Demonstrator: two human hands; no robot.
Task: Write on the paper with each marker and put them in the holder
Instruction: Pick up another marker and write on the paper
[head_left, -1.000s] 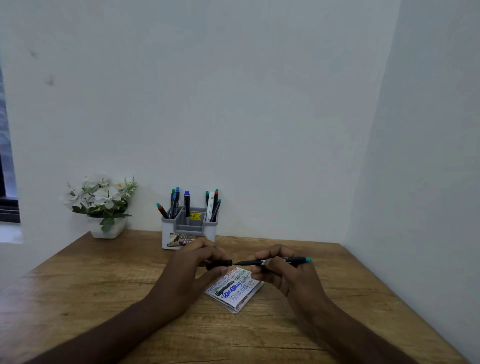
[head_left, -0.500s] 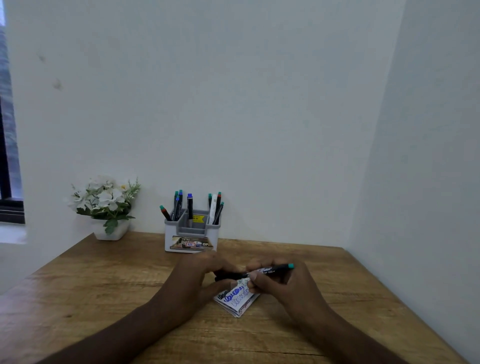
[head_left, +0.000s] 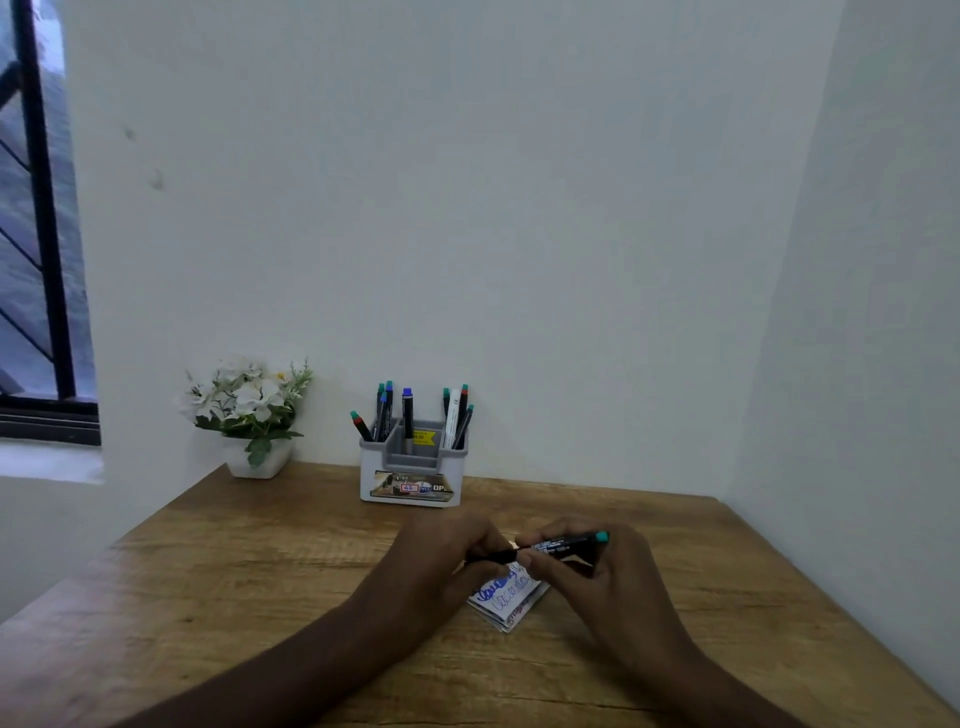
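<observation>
A wooden counter (head_left: 260, 597) fills a corner between two bare white walls, with a barred window at the far left.

Nearest, both forearms reach in from the near edge. The left hand (head_left: 441, 558) and right hand (head_left: 587, 571) meet over the middle of the counter, and between them they hold one marker (head_left: 561, 545) level. The right fingers (head_left: 540, 564) are clamped on its barrel, the teal end poking out to the right. The left fingers are curled around the dark end, which looks like the cap, though the join is hidden, so I cannot tell whether the cap is on or off.

Just under the hands lies the paper (head_left: 511, 597), a small folded stack with blue scribbles on top, partly covered by both hands.

Further back, by the far edge, stands the holder (head_left: 410, 478), grey and white, with several markers upright in its left, middle and right compartments. At the far left corner sits a pot of white flowers (head_left: 249, 405).

The step in hand seems to be capping or uncapping this marker. If it is being capped, the next move calls for seating the cap squarely, then a reach over the paper to drop the marker into a free compartment without knocking the others.
</observation>
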